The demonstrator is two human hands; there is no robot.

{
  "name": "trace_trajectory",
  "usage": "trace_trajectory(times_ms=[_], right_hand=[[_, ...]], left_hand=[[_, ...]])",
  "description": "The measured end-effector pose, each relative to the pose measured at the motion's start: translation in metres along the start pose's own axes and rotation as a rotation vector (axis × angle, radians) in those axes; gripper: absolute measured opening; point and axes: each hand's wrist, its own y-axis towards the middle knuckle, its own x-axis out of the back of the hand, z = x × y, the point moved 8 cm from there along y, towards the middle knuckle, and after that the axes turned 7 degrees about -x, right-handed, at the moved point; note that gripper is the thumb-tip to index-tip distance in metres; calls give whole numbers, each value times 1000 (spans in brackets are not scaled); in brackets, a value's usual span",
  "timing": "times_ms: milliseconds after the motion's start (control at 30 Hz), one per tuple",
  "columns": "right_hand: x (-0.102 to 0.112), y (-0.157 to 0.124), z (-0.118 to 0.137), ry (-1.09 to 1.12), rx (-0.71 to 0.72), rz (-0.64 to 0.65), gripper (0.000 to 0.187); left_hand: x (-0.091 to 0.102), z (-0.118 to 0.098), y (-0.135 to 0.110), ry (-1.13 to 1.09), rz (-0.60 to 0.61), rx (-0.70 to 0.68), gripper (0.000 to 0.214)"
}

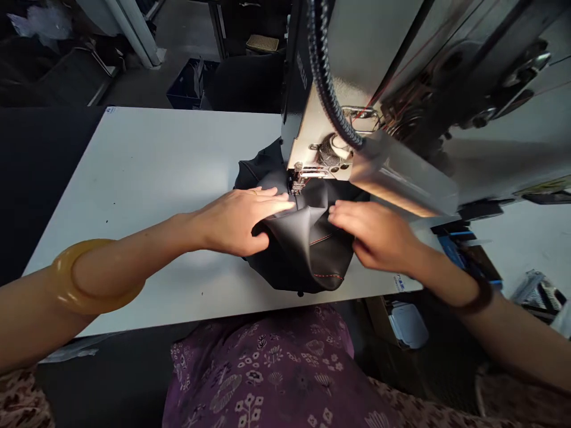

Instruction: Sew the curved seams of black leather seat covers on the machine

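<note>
A piece of black leather-like material (pixel 303 249) with red stitching lies bunched on the white table (pixel 156 172) under the sewing machine (pixel 383 77). My left hand (pixel 241 220) lies on its left side, fingers stretched toward the presser foot (pixel 298 181) and thumb tucked under a fold. My right hand (pixel 375 235) grips the material's right edge with curled fingers. A yellow bangle (pixel 84 285) sits on my left forearm and a dark bracelet (pixel 479 297) on my right wrist.
The machine's head and black coiled cable (pixel 330 77) overhang the table at the upper right. Blue-and-black items (pixel 455 249) lie at the right table edge. Dark crates (pixel 187 86) stand on the floor beyond. My purple floral clothing (pixel 276 368) fills the bottom.
</note>
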Motion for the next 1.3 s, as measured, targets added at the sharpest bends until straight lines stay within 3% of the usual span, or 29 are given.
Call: trace_trajectory(times_ms=[133, 233, 333, 467, 567, 700, 867, 900, 1000, 1067, 1300], right_hand=[[-30, -18, 18, -2, 95, 247, 56], [-46, -21, 21, 2, 104, 316, 55], [-49, -20, 22, -33, 118, 261, 49], [-33, -23, 24, -130, 151, 72, 12], [-16, -30, 24, -173, 149, -33, 18], [-10, -28, 17, -61, 111, 49, 20], [20, 6, 17, 177, 16, -194, 33], [22, 13, 22, 168, 28, -202, 37], [23, 25, 38, 75, 81, -185, 74], [24, 26, 42, 16, 86, -197, 84], [28, 31, 34, -41, 47, -204, 78]], left_hand=[[0, -24, 6, -15, 11, -110, 55], [-11, -31, 8, 118, 52, -191, 41], [-22, -31, 6, 235, 88, -254, 32], [-21, -29, 9, 281, 122, -222, 37], [-16, -27, 10, 249, 116, -153, 36], [-16, -28, 7, 253, 74, -164, 42], [-16, -26, 6, 246, 27, -179, 46], [-16, -25, 6, 246, 32, -163, 42], [-16, -25, 9, 253, 58, -140, 32], [-15, -27, 10, 261, 65, -144, 29], [-8, -13, 15, 279, 82, -75, 26]])
